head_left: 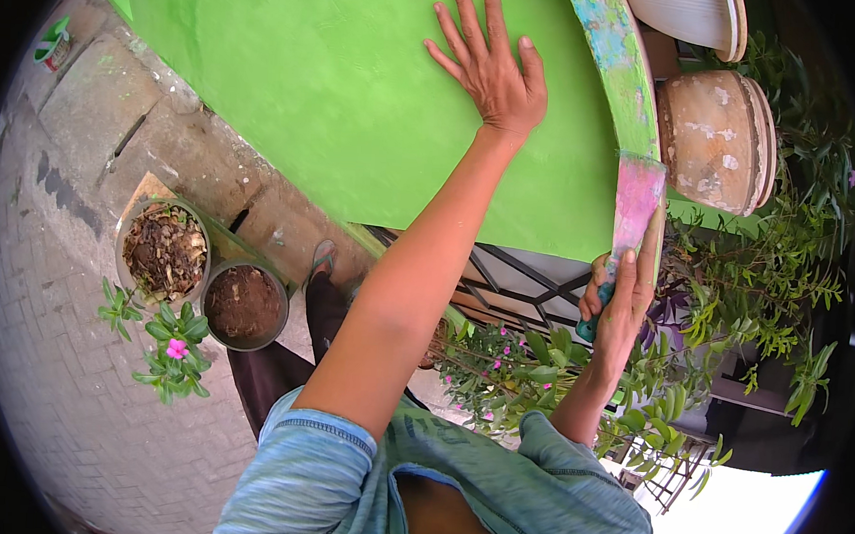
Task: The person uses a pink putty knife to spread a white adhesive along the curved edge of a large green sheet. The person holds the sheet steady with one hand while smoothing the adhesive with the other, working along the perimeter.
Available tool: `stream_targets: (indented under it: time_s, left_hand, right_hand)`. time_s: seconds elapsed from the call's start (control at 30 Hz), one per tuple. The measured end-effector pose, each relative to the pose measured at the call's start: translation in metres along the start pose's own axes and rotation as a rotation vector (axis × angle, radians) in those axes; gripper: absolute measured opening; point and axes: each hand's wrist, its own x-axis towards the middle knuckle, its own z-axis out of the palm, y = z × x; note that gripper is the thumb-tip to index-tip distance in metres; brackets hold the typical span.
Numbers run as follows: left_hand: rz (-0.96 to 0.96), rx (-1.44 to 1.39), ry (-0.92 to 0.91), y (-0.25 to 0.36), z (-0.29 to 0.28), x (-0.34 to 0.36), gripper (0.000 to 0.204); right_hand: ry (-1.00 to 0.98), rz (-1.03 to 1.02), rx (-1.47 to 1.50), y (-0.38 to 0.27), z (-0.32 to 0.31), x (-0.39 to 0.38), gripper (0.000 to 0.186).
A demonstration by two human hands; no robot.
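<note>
My left hand rests flat with fingers spread on a bright green wall. On the right, my right hand is closed around the teal handle of what looks like a scraper. Its flat, wide end is stained pink and lies along the narrow top ledge of the wall. Patches of blue, pink and green paint mark that ledge. My fingers hide part of the handle.
Large weathered pots stand just beyond the ledge, with leafy plants below them. Dark metal bars run beside the wall. To the left are soil-filled pots, a pink-flowered plant, and a small bucket on the pavement.
</note>
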Motion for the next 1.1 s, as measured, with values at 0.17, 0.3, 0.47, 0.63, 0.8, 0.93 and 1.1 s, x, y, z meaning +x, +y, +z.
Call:
stream_targets:
  time_s: [0.17, 0.3, 0.47, 0.63, 0.8, 0.93, 1.1]
  left_hand:
    - [-0.015, -0.009, -0.016, 0.003, 0.001, -0.001, 0.064]
    - [-0.015, 0.007, -0.008, -0.001, -0.002, -0.004, 0.064]
    - [-0.011, 0.012, -0.007, 0.000, 0.001, -0.002, 0.064]
    - [-0.002, 0.015, 0.006, -0.001, 0.001, 0.000, 0.065]
    - [-0.013, 0.025, -0.008, -0.001, 0.002, -0.006, 0.065]
    - [-0.009, 0.007, 0.000, -0.002, 0.000, 0.000, 0.064]
    - [-0.019, 0.022, -0.020, 0.002, 0.002, -0.007, 0.064]
  right_hand:
    - [0.033, -0.008, -0.014, 0.009, -0.007, -0.002, 0.055]
    - [-0.003, 0.028, 0.024, 0.004, -0.008, -0.003, 0.056]
    - [-0.005, 0.051, 0.047, -0.001, -0.006, 0.000, 0.056]
    - [-0.007, 0.038, 0.079, -0.002, -0.007, 0.004, 0.057]
    - [0.012, 0.081, 0.048, 0.004, -0.025, -0.003, 0.057]
    - [0.030, 0.116, -0.005, 0.012, -0.058, -0.014, 0.058]
    - [0.001, 0.053, -0.003, 0.000, -0.032, 0.002, 0.057]
